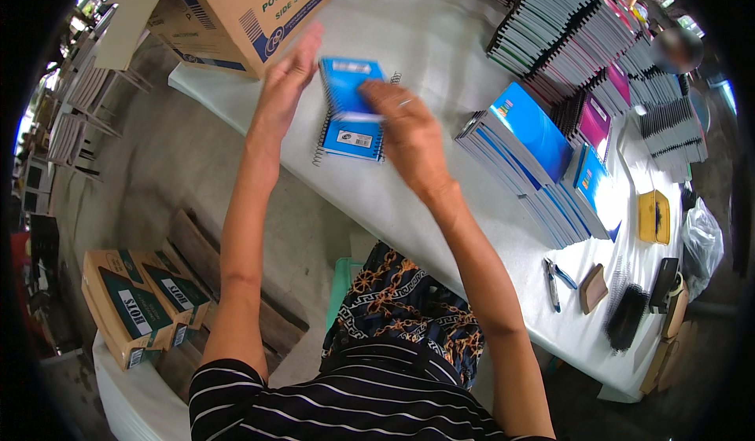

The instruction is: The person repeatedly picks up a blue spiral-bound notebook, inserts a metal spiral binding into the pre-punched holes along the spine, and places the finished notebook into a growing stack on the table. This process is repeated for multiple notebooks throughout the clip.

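Note:
A blue spiral notebook [340, 89], slightly blurred, is held by my right hand [407, 130] at its right edge, the thumb and fingers closed on it. Under it lies more of the same small blue notebooks [351, 140], with a white label facing up and wire coils showing on both sides. My left hand [292, 71] stands upright beside the held notebook's coil edge, fingers stretched out and nothing in it. Whether its palm touches the coil I cannot tell.
A large cardboard box [244, 16] stands at the far left of the white-covered table [425, 229]. Stacks of blue notebooks [527, 138] and other spiral notebooks [550, 24] rise on the right. Pliers [554, 284], a brush [627, 315] and a yellow container [653, 217] lie nearer the right edge.

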{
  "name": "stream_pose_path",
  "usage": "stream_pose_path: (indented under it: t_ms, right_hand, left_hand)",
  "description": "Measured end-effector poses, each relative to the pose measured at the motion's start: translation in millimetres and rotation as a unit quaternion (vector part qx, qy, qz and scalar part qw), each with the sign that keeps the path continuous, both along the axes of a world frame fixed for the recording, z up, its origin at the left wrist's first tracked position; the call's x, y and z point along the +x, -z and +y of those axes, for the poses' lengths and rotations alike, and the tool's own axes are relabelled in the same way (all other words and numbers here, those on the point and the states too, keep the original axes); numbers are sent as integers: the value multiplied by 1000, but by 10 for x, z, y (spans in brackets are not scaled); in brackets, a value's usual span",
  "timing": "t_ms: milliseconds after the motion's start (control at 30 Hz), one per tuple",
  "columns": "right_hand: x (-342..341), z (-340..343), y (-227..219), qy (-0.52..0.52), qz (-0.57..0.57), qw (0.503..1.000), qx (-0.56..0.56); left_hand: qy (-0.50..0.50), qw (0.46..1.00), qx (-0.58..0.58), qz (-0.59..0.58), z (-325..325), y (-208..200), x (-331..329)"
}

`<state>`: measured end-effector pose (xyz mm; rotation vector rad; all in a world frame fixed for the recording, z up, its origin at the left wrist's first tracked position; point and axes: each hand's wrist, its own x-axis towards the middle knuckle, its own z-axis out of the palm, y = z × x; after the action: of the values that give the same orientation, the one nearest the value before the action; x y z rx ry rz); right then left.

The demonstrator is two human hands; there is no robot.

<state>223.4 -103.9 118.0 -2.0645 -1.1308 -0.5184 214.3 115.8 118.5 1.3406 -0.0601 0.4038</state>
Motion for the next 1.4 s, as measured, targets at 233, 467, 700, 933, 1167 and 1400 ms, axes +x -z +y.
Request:
stream_pose_path:
  t_ms: [233, 467, 700, 933, 1167, 1400]
  right_hand:
    - [-473, -581, -121, 77, -61, 990, -100]
    - [-154, -1508, -296, 328, -125, 911, -218]
    - [-301, -1646, -305, 255, -138, 937, -194]
    - [-1241, -1876, -366, 169, 17, 978, -125]
    - [-1455, -2563, 61, 109, 464, 841, 256]
    - [-1570, -2406, 436, 150, 389, 847, 330]
  left_hand:
    - [16, 835, 546, 61, -242, 429, -128]
    - [-73, 718, 690, 57, -572, 167, 8]
    - [106, 977, -67, 170, -1388, -173, -341]
    - [377, 883, -146, 238, -1888, -43, -689]
    - [413, 905, 92, -51, -2448, 199, -822]
    - [223, 945, 227, -73, -2534, 281, -956]
